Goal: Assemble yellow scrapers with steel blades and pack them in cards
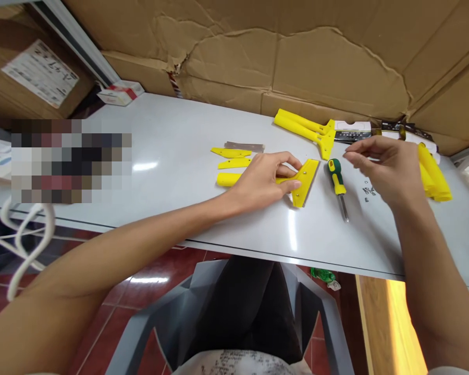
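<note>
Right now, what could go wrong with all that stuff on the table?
The yellow scraper in the left hand has a thin metal edge, which might nick a finger that slips onto it.
The tiny metal pieces lie loose near the right hand, so a bump could scatter them.
The screwdriver lies loose too, and might roll if knocked.

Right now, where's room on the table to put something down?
The biggest bare patch of table lies between the red-and-white box and yellow strips. A smaller one lies between the scraper and front edge. It's crowded around the screwdriver, tiny metal bits and right hand.
</note>
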